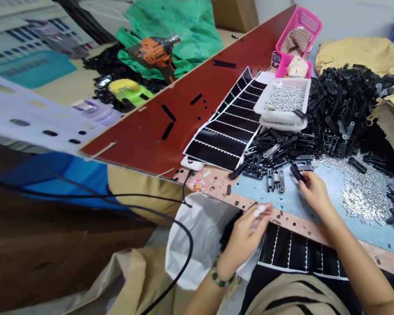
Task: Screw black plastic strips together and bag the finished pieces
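Note:
My right hand (314, 192) rests on the light blue work surface (295, 199) and pinches a small black plastic piece (297, 173) at the edge of a big pile of black plastic parts (341, 113). My left hand (248, 234) hovers over the open mouth of a white plastic bag (200, 236) at the table's front edge, its fingers loosely curled with nothing visible in them. A spread of small silver screws (364, 192) lies to the right of my right hand.
White trays of screws (284, 103) stand behind the parts, beside black scalloped sticker sheets (230, 127). A dark red board (184, 113) runs diagonally. Pink baskets (298, 26), an orange drill (154, 52) on green cloth, and black cables (134, 205) lie around.

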{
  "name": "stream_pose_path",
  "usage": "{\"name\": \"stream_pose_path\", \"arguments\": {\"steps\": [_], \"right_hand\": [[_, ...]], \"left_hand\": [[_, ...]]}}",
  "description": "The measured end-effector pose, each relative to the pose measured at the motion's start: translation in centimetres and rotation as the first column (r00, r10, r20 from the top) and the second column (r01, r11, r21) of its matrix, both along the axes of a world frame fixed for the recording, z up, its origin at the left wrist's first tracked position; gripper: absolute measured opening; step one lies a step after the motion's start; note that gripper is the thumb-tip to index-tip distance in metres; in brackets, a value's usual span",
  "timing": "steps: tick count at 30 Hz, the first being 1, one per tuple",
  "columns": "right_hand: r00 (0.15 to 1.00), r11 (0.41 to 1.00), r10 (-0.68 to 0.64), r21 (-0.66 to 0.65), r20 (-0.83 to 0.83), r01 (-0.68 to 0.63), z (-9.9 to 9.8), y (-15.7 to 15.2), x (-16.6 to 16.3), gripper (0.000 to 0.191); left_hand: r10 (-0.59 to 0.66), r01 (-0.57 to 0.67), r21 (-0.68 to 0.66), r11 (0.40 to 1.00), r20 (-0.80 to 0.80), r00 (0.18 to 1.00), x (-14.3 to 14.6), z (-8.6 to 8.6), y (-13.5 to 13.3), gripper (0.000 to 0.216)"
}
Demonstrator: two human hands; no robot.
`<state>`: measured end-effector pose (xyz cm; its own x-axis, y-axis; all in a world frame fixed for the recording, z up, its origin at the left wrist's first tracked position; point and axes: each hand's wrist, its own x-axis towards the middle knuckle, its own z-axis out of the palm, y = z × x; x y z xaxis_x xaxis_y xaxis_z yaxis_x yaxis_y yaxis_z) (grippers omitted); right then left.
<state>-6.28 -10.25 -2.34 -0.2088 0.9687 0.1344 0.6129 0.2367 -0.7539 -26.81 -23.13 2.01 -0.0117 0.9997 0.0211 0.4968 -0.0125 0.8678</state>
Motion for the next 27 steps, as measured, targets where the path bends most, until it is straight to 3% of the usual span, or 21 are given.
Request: {"name": "stream_pose_path", "arguments": {"steps": [3,6,9,11,13,14,17,18,20,25,27], "right_hand": [[0.983,0.997,-0.075,-0.004,-0.164,0.076,1.3,-1.7,3.8,0.021],[0.986,0.986,0.128,0.123,-0.111,-0.114,3.6,-4.1,6.5,0.019],[0.933,0.927,0.359,0.107,0.021,-0.359,5.5,-4.7,8.7,0.022],[0.963,0.959,0.254,0.11,0.09,-0.263,6.0,-3.2,11.0,0.023],[0.976,0.985,-0.107,0.154,0.188,0.079,6.1,-0.5,14.1,0.024],[0.917,0.957,-0.282,0.15,0.282,0.248,6.0,1.1,15.7,0.026],[0.64,0.841,-0.476,0.101,0.604,0.531,5.4,5.1,19.2,0.027],[0.581,0.813,-0.489,0.099,0.651,0.574,5.1,5.8,19.7,0.028],[0.557,0.798,-0.496,0.096,0.666,0.596,4.5,6.3,19.8,0.027],[0.676,0.867,-0.428,0.064,0.6,0.493,4.4,5.4,19.5,0.025],[0.676,0.821,-0.528,0.105,0.515,0.561,5.6,5.7,20.8,0.026]], "left_hand": [[-0.096,0.093,0.031,0.995,0.144,0.985,3.8,0.8,3.8,0.038],[-0.295,0.294,0.021,0.955,0.052,0.954,5.9,1.4,7.7,0.05],[-0.652,0.643,-0.124,0.756,-0.066,0.755,7.6,1.7,10.9,0.034],[-0.73,0.713,-0.176,0.679,-0.055,0.681,8.8,1.6,12.2,0.025],[-0.688,0.673,-0.215,0.708,0.007,0.726,9.8,1.3,12.8,0.025],[-0.645,0.635,-0.247,0.732,0.046,0.763,10.2,1.0,13.0,0.026],[-0.538,0.546,-0.345,0.764,0.128,0.833,11.1,0.4,13.3,0.029],[-0.51,0.526,-0.348,0.776,0.144,0.848,11.2,0.3,13.4,0.031],[-0.481,0.511,-0.336,0.791,0.176,0.859,11.3,0.1,13.6,0.034],[-0.457,0.5,-0.344,0.795,0.202,0.866,10.6,-0.5,14.2,0.036],[-0.43,0.49,-0.356,0.796,0.237,0.871,10.4,-0.9,14.4,0.043]]}}
